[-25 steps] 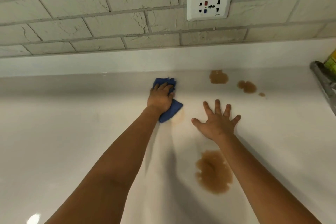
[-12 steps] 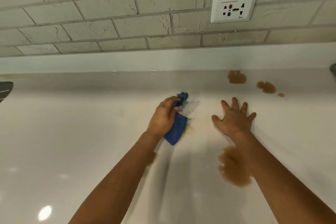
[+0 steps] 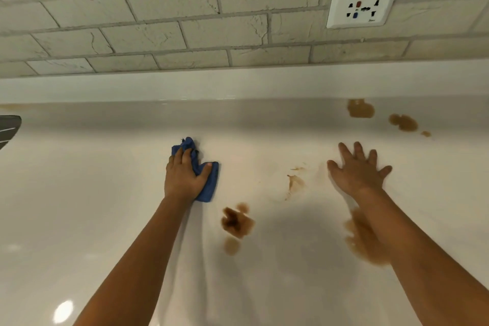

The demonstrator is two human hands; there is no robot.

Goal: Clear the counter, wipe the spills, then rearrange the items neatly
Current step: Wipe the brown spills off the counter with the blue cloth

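We are looking down at a glossy white counter (image 3: 79,206) that is running back to a low white upstand under a wall of pale brick-shaped tiles (image 3: 158,13), with a white wall socket (image 3: 362,6) sitting high on the right. Starting at the fingers: those of our left hand (image 3: 184,176) are lying curled over a crumpled blue cloth (image 3: 207,182), the thumb pressing across its right side, so the hand is gripping the cloth and holding it down on the counter left of centre. The fingers of our right hand (image 3: 357,169) are lying straight and spread, palm flat on the surface, holding nothing. Moving outward, a thin brown smear (image 3: 295,182) is showing between the two hands. A darker brown spill (image 3: 236,221) is sitting just below and right of the cloth, with a paler drop (image 3: 231,245) beneath it. A larger brown puddle (image 3: 361,241) is lying partly under our right forearm. Well behind the right hand, near the upstand, two more brown patches (image 3: 360,108) (image 3: 403,122) and a small spot (image 3: 425,133) are showing. At the far left edge a dark grey object (image 3: 8,128) is poking into view; we cannot tell what it is.
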